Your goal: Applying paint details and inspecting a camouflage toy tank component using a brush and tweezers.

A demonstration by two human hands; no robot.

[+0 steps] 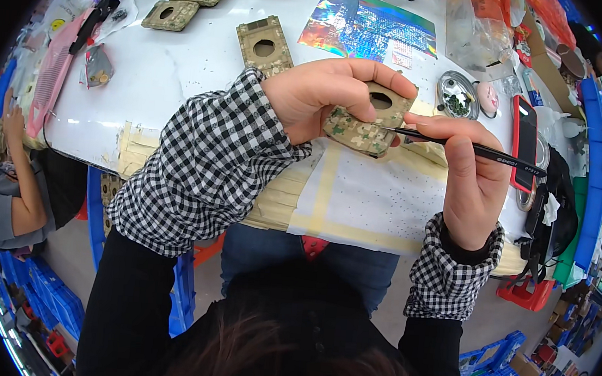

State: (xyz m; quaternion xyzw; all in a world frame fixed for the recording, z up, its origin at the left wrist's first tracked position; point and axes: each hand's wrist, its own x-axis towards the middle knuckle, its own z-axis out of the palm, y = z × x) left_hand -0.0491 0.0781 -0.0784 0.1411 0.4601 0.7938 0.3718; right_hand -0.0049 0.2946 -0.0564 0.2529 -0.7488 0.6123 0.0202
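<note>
My left hand (322, 96) grips a camouflage model tank hull (355, 130) with a round hole in its top, tilted above the table. The thumb lies near the hole and the fingers wrap behind the far edge. Black tweezers (484, 151) are pinched in my right hand (475, 180). Their tips meet the hull's surface just below the hole; whether they grip something tiny cannot be made out. A second hull (264, 44) of the same kind lies beyond my left hand. Beneath my hands, a white sheet (356, 199) dotted with small dark specks is taped to the table edge.
More hulls (169, 15) lie at the far left. A shiny holographic sheet (356, 23) lies at the back. To the right are a round dish (457, 94) of small green pieces and a red-framed phone (524, 142). A pink comb (55, 73) and another person (15, 187) are at left.
</note>
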